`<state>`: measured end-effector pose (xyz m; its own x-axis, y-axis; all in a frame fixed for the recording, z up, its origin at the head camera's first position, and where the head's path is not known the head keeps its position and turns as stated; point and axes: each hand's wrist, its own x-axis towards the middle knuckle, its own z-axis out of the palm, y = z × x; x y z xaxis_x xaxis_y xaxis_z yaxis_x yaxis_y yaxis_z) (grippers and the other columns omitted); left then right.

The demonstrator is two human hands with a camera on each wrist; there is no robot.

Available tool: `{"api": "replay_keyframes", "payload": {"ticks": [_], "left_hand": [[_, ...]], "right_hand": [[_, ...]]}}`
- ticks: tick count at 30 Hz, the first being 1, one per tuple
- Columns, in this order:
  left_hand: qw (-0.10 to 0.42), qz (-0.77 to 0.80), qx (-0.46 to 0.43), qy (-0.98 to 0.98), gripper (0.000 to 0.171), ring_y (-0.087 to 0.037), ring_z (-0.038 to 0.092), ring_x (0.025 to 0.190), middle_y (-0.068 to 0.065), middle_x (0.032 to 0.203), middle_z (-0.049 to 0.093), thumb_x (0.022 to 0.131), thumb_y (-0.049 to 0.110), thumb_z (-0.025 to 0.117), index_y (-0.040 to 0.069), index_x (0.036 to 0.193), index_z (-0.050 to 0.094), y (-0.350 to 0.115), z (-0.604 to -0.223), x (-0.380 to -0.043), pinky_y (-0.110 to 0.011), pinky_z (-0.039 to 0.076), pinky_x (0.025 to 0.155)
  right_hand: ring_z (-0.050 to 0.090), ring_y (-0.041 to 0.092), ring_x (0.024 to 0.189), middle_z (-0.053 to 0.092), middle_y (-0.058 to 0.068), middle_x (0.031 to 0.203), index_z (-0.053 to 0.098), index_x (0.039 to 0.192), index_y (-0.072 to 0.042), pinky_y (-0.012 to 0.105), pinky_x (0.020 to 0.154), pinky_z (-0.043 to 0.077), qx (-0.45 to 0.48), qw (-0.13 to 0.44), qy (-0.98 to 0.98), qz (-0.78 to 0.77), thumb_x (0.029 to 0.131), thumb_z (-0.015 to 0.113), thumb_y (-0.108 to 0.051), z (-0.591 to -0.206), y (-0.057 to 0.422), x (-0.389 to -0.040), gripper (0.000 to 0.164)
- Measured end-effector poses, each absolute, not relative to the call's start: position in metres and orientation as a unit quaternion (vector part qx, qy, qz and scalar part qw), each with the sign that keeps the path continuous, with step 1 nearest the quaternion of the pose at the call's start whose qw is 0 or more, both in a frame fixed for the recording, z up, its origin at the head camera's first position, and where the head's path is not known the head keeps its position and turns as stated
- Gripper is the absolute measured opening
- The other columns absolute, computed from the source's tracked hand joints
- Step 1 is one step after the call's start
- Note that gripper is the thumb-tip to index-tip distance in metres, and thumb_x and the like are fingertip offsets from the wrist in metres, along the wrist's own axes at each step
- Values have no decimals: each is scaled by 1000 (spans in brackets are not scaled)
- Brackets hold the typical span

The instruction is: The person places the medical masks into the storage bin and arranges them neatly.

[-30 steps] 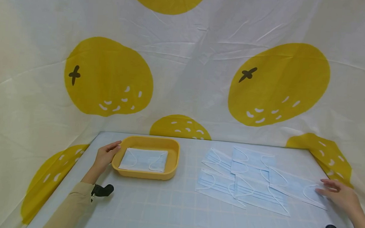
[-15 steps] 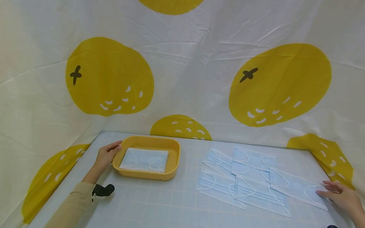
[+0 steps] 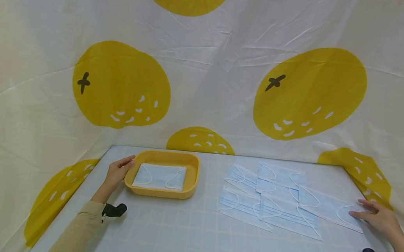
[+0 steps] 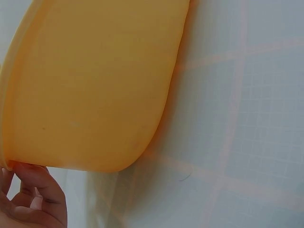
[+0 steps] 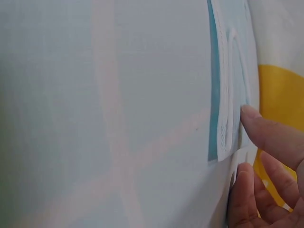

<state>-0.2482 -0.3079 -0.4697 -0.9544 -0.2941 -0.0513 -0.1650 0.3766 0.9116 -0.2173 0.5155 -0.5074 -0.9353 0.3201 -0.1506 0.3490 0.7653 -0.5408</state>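
Note:
In the head view, my left hand (image 3: pixel 118 172) is at the left end of a yellow plastic tray (image 3: pixel 191 180), pinching its rim. The left wrist view shows the thumb (image 4: pixel 33 173) against the tray's outer wall, just under the lip. A folded light-blue face mask (image 3: pixel 159 176) lies flat inside. At the far right, my right hand (image 3: pixel 380 218) touches the end of another face mask (image 3: pixel 326 205). Its thumb (image 5: pixel 266 133) rests on that mask by the ear loop, while the other fingers are spread apart from it beside the edge.
Several more face masks (image 3: pixel 287 214) lie overlapping on the table (image 3: pixel 194 234), right of the tray, their white ear loops loose. A white curtain (image 3: pixel 212 83) with yellow fruit prints hangs behind and at both sides of the table.
The view has shifted very slightly; both hands, the tray and the masks hold the same places.

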Motion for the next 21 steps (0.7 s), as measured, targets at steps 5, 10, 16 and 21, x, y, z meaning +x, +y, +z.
{"api": "replay_keyframes", "payload": {"ticks": [5,10,16,21], "left_hand": [[59,-546,139,-824,49,13,49,84,-19,142,48,99,34,51,10,142,47,-307,-469,-247,-9,48,70],[56,-548,141,-822,50,13,50,84,-19,143,47,99,35,52,10,142,47,-308,-470,-247,-8,48,71],[56,-549,147,-821,50,10,50,86,-18,142,48,99,35,52,11,142,47,-307,-471,-247,-7,48,71],[57,-547,144,-822,50,9,50,86,-17,142,48,99,36,52,11,142,48,-307,-470,-247,-8,48,71]], "right_hand": [[43,53,109,52,38,122,37,134,14,62,85,41,170,19,939,-299,76,76,-53,-510,519,-220,97],[44,53,110,63,32,111,38,134,14,61,83,40,162,25,941,-297,75,75,-56,-511,521,-220,99],[34,55,119,44,38,132,36,137,13,67,92,34,167,32,943,-287,76,74,-55,-511,518,-221,98],[23,57,125,25,40,142,33,139,12,70,96,30,167,34,942,-288,75,73,-58,-509,517,-221,103]]}}
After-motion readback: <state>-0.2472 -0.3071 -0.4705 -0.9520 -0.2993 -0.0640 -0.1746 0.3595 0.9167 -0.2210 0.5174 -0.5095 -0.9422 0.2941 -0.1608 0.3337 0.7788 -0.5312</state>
